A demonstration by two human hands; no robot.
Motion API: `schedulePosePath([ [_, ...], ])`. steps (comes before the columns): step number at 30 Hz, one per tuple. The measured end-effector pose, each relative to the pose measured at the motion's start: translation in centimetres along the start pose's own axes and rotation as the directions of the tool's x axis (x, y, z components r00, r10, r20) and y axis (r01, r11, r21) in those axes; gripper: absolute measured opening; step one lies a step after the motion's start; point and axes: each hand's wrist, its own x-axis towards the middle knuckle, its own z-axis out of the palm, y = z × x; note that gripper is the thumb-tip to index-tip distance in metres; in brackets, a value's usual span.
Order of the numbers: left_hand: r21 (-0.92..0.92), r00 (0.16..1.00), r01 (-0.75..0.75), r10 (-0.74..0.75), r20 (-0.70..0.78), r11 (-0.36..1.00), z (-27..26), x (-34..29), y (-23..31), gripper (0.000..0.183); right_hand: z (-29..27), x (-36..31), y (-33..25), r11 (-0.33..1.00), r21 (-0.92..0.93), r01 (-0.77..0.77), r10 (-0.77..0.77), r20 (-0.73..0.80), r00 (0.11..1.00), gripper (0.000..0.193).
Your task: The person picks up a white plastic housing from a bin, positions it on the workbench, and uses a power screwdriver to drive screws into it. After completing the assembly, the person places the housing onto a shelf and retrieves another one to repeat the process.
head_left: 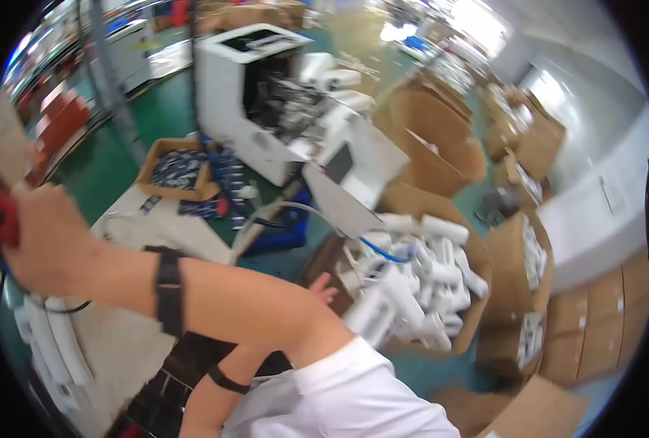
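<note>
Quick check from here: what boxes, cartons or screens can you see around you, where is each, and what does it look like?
Big open cardboard box, centre right: brown, heaped with white tube-shaped parts.
Shallow cardboard tray, upper left on the bench: brown, filled with small dark blue and white packets.
Open brown cartons, behind the machine: large, mostly bare inside.
Row of cartons, right side: brown, holding white items.
Dark panel on the white machine: small, rectangular, possibly a screen.
</note>
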Motion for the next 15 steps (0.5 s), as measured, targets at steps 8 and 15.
schedulePosePath([
  [8, 0.988, 0.69, 0.099, 0.707, -0.156, 0.122, -1.4, -21.1, 7.8, 0.036, -3.1, -0.4, 0.6, 0.992, 0.113, -0.063, 0.064, -0.006, 0.998, 0.014],
  [15, 0.082, -0.421, 0.902, 0.905, -0.059, 0.424, -9.1, -44.8, 10.3, 0.074, -1.5, -0.8, 0.3, 0.955, 0.264, -0.134, 0.136, 0.009, 0.991, 0.015],
])
